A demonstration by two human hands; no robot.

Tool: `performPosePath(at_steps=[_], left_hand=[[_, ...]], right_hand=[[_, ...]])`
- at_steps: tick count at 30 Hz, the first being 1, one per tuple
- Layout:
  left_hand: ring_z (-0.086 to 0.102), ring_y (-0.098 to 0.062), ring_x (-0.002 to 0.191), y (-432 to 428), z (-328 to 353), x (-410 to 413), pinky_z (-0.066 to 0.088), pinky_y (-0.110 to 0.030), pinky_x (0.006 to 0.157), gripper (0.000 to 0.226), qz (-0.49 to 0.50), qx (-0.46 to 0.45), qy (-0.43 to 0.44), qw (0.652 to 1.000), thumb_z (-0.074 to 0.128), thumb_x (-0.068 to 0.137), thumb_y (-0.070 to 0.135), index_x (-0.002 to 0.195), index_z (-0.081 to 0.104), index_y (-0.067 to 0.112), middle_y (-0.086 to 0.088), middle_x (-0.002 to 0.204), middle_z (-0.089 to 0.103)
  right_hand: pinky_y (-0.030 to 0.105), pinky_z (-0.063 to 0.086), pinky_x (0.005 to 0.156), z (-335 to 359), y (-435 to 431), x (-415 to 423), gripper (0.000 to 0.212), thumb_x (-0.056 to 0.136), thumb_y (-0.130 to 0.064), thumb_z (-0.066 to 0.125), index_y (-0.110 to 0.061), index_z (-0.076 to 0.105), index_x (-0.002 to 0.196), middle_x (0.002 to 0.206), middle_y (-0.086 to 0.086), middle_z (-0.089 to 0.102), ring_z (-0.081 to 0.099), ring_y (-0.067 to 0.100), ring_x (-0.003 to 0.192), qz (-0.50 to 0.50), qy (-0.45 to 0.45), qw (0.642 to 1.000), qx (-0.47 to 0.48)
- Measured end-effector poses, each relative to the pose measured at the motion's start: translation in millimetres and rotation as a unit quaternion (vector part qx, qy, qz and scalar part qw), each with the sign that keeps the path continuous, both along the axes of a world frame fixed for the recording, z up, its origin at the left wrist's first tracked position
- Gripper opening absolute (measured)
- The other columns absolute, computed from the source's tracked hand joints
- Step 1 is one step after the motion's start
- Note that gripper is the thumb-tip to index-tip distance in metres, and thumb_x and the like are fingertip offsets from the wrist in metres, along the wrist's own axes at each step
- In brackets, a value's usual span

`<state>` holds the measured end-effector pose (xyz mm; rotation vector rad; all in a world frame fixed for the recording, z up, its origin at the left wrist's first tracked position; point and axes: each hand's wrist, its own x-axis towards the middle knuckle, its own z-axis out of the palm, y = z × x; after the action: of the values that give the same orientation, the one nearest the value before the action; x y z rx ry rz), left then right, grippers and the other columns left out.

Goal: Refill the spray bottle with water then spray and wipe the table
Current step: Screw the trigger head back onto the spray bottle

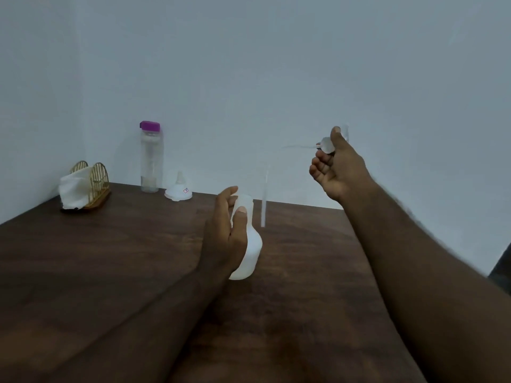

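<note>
My left hand (225,233) is wrapped around the white spray bottle (249,250), which stands on the dark wooden table (124,258) with its neck uncapped. My right hand (336,167) is raised to the right of it and grips the clear spray head (326,143). From the spray head a thin dip tube (264,205) bends and hangs down beside the bottle, outside it. At the back left stand a clear water bottle (151,161) with a purple cap, and a white funnel (179,189) turned mouth down.
A golden wire holder (95,186) with a white cloth (73,189) in it sits in the far left corner of the table. Pale walls close off the back and left side. A dark object (502,269) shows at the right edge.
</note>
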<state>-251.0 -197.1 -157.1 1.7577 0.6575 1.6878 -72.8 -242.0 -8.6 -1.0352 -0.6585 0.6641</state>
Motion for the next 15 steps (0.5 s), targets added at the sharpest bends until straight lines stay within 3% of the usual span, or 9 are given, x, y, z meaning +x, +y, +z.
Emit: performPosePath(at_steps=[3,5,8,12,15], left_hand=[[0.051,0.003,0.111,4,-1,0,0.038,-0.008,0.092,0.046,-0.016,-0.007,0.018,1.000,0.040,0.090,0.029,0.134,0.045,0.019,0.012,0.121,0.054],[0.053,-0.001,0.109,6,-2,0,0.041,-0.012,0.092,0.046,-0.019,-0.009,0.026,0.999,0.040,0.089,0.029,0.134,0.045,0.020,0.011,0.121,0.055],[0.054,0.006,0.107,5,-1,-2,0.040,-0.009,0.090,0.047,-0.028,-0.001,0.017,0.999,0.040,0.088,0.025,0.133,0.046,0.017,0.011,0.119,0.057],[0.052,0.008,0.108,5,0,-2,0.037,-0.004,0.091,0.046,-0.018,0.011,0.013,1.000,0.040,0.089,0.027,0.132,0.049,0.013,0.011,0.120,0.056],[0.055,-0.006,0.114,6,0,-1,0.044,-0.018,0.096,0.046,-0.002,0.012,0.026,1.000,0.039,0.091,0.035,0.131,0.051,0.015,0.006,0.125,0.059]], right_hand=[[0.022,0.052,0.051,-8,17,2,0.053,0.089,-0.053,0.061,-0.006,0.060,0.113,0.074,0.003,0.059,0.058,0.014,0.060,-0.022,0.073,0.997,0.007],[0.023,0.051,0.050,-15,26,0,0.048,0.091,-0.053,0.060,-0.008,0.059,0.105,0.074,0.003,0.059,0.058,0.013,0.060,-0.035,0.095,0.995,0.006],[0.025,0.050,0.054,-26,33,0,0.041,0.093,-0.052,0.057,-0.011,0.057,0.095,0.077,0.003,0.059,0.058,0.014,0.063,-0.056,0.112,0.992,0.000],[0.026,0.050,0.054,-33,39,8,0.046,0.093,-0.053,0.056,-0.008,0.056,0.104,0.080,0.004,0.061,0.059,0.014,0.065,-0.068,0.118,0.991,-0.008],[0.026,0.050,0.054,-34,39,14,0.043,0.093,-0.052,0.056,-0.009,0.056,0.099,0.081,0.004,0.061,0.059,0.014,0.066,-0.080,0.117,0.990,-0.007]])
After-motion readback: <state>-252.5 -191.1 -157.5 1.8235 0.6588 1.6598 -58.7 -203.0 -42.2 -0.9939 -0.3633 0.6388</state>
